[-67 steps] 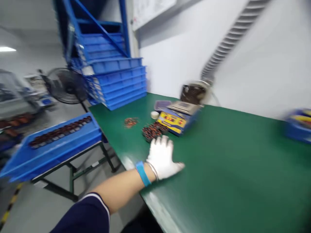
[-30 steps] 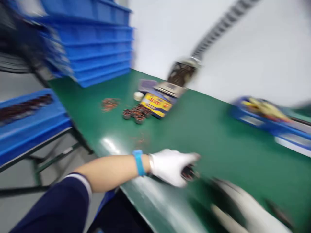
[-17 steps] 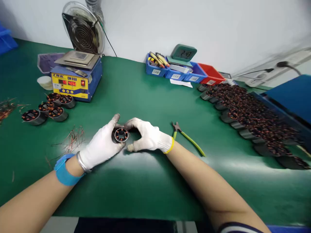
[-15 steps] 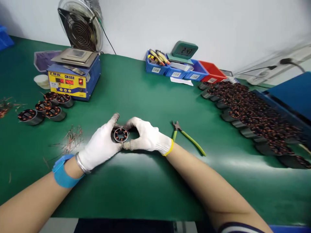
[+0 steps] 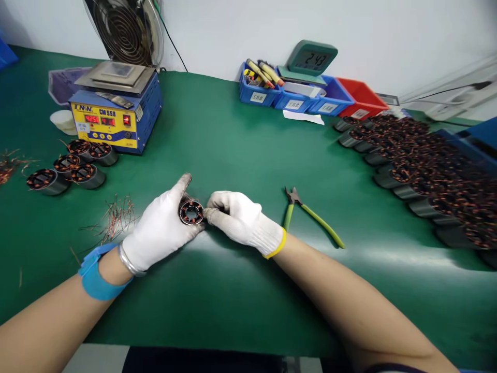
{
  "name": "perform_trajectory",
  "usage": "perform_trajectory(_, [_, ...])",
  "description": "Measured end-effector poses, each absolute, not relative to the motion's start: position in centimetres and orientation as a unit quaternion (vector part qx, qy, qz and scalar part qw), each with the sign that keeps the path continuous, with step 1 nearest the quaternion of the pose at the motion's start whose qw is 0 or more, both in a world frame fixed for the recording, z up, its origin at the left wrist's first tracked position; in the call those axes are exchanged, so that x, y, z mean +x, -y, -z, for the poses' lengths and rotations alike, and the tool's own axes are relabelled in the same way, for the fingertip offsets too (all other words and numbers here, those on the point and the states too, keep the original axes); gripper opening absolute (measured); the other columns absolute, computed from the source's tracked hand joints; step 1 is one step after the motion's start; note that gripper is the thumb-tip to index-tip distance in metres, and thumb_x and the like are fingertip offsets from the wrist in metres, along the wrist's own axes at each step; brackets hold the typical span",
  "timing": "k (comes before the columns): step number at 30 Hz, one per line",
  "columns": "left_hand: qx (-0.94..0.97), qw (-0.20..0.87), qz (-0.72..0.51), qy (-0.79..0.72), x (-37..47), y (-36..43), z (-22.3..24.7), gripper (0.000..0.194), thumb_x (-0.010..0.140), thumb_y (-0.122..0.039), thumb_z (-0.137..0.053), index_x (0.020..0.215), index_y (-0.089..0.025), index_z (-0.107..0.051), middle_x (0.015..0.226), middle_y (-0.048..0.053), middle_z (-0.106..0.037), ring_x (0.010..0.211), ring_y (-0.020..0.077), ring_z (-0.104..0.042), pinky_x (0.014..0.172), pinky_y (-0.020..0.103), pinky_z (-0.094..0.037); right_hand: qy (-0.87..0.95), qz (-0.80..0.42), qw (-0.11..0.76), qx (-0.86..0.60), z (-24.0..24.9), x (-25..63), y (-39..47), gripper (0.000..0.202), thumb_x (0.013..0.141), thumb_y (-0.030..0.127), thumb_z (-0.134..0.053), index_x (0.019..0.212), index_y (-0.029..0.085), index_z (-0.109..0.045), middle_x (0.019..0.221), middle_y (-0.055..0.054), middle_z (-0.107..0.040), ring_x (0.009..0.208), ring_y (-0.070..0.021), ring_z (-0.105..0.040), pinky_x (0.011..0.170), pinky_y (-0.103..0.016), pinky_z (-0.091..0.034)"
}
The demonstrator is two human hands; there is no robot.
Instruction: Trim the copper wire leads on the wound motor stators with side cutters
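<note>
My left hand [image 5: 163,220], in a white glove with dark fingertips, is wrapped round a motor stator [image 5: 185,214]. The stator is a dark metal ring with copper windings, its open face turned up towards me. At its right edge my right hand [image 5: 235,215], also gloved, has thumb and forefinger pressed together. Whatever lies in that pinch is too small to make out. Diagonal cutters [image 5: 295,199] with green handles lie jaws away from me, to the right of my right hand.
Several stators [image 5: 87,176] stand at left before a blue-and-yellow CM558 unit [image 5: 106,124]. Copper wire clippings [image 5: 116,217] lie near my left hand. Many stators [image 5: 427,171] fill the right side. Blue boxes [image 5: 295,102], a red box [image 5: 361,98] and a clock [image 5: 312,58] line the wall.
My right hand has gone from round the stator's right side to a pinch at its edge. The left hand keeps hold of the stator. The whole view has shifted slightly.
</note>
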State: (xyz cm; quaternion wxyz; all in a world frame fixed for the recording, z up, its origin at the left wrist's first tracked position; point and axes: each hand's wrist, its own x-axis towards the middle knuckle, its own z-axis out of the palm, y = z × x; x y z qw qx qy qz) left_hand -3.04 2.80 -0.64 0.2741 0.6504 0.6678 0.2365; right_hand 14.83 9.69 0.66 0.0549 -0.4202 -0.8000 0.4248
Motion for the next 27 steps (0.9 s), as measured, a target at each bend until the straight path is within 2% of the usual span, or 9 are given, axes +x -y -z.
perform_trajectory(5, [0.66, 0.239, -0.226, -0.675, -2.7, -2.7, 0.8, 0.087, 0.075, -0.038, -0.067, 0.149, -0.011, -0.032, 0.113, 0.012, -0.068, 0.098, 0.0272, -0.066, 0.087, 0.038, -0.053, 0.802, -0.368, -0.06, -0.468, -2.2, 15.9, -11.2, 0.022, 0.084, 0.037, -0.055, 0.071, 0.02, -0.06, 0.065, 0.003, -0.059, 0.058, -0.0123, -0.049, 0.053, -0.026, -0.03])
perform_trajectory(8, [0.684, 0.198, -0.236, -0.661, -2.6, -2.6, 1.3, 0.085, 0.073, -0.031, -0.066, 0.148, -0.009, -0.032, 0.111, 0.012, -0.067, 0.097, 0.0277, -0.065, 0.086, 0.039, -0.053, 0.831, -0.327, -0.082, -0.443, -3.1, 16.7, -11.6, 0.016, 0.081, 0.038, -0.06, 0.083, 0.023, -0.065, 0.083, 0.0, -0.067, 0.071, -0.016, -0.058, 0.06, -0.027, -0.037])
perform_trajectory(10, [0.709, 0.151, -0.236, -0.647, -2.5, -2.5, 1.5, 0.081, 0.074, -0.028, -0.063, 0.147, -0.009, -0.033, 0.105, 0.013, -0.068, 0.093, 0.0292, -0.065, 0.083, 0.042, -0.053, 0.852, -0.3, -0.052, -0.426, -3.4, 16.8, -11.4, 0.03, 0.072, 0.041, -0.071, 0.096, 0.025, -0.067, 0.1, -0.001, -0.069, 0.086, -0.0204, -0.061, 0.069, -0.03, -0.043])
perform_trajectory(12, [0.732, 0.107, -0.229, -0.633, -2.5, -2.4, 1.7, 0.078, 0.076, -0.027, -0.06, 0.147, -0.008, -0.034, 0.098, 0.013, -0.067, 0.088, 0.0302, -0.064, 0.079, 0.044, -0.053, 0.881, -0.262, -0.001, -0.393, -3.3, 16.4, -10.8, 0.041, 0.066, 0.045, -0.078, 0.098, 0.022, -0.067, 0.101, -0.004, -0.068, 0.093, -0.0238, -0.061, 0.078, -0.034, -0.046])
perform_trajectory(15, [0.746, 0.075, -0.218, -0.625, -2.4, -2.2, 1.7, 0.077, 0.077, -0.028, -0.059, 0.146, -0.007, -0.033, 0.094, 0.014, -0.066, 0.083, 0.0303, -0.063, 0.075, 0.045, -0.053, 0.932, -0.202, 0.074, -0.29, -2.7, 15.6, -10.0, 0.023, 0.085, 0.04, -0.062, 0.085, 0.018, -0.067, 0.084, -0.006, -0.067, 0.085, -0.0216, -0.061, 0.097, -0.042, -0.042])
perform_trajectory(17, [0.747, 0.071, -0.213, -0.626, -2.4, -2.2, 1.7, 0.078, 0.077, -0.027, -0.06, 0.147, -0.006, -0.032, 0.093, 0.014, -0.066, 0.081, 0.0305, -0.063, 0.073, 0.044, -0.053, 0.948, -0.179, 0.126, -0.233, -2.2, 15.2, -9.9, 0.024, 0.092, 0.029, -0.048, 0.082, 0.017, -0.066, 0.08, -0.006, -0.066, 0.081, -0.0197, -0.061, 0.107, -0.044, -0.035])
perform_trajectory(22, [0.754, 0.139, -0.202, -0.61, -2.3, -2.4, 1.3, 0.082, 0.079, -0.029, -0.06, 0.15, -0.004, -0.026, 0.099, 0.017, -0.067, 0.086, 0.0315, -0.065, 0.076, 0.044, -0.054, 0.932, -0.148, 0.221, -0.248, -1.1, 14.4, -10.6, 0.023, 0.089, 0.027, -0.046, 0.076, 0.019, -0.063, 0.075, -0.004, -0.063, 0.077, -0.0201, -0.059, 0.107, -0.043, -0.037])
perform_trajectory(25, [0.749, 0.221, -0.191, -0.595, -2.6, -2.5, 0.8, 0.087, 0.078, -0.026, -0.059, 0.153, -0.008, -0.02, 0.11, 0.015, -0.067, 0.093, 0.0282, -0.067, 0.08, 0.038, -0.054, 0.925, -0.126, 0.225, -0.279, -0.2, 14.0, -11.1, 0.022, 0.086, 0.026, -0.047, 0.07, 0.019, -0.061, 0.072, -0.005, -0.061, 0.075, -0.0207, -0.056, 0.105, -0.043, -0.037])
perform_trajectory(27, [0.744, 0.258, -0.179, -0.59, -2.9, -2.7, 0.3, 0.09, 0.076, -0.022, -0.058, 0.155, -0.01, -0.016, 0.115, 0.013, -0.067, 0.098, 0.0262, -0.067, 0.082, 0.035, -0.054, 0.915, -0.129, 0.218, -0.315, 0.1, 14.2, -11.4, 0.021, 0.084, 0.026, -0.048, 0.07, 0.018, -0.061, 0.072, -0.006, -0.061, 0.075, -0.0209, -0.056, 0.098, -0.041, -0.041])
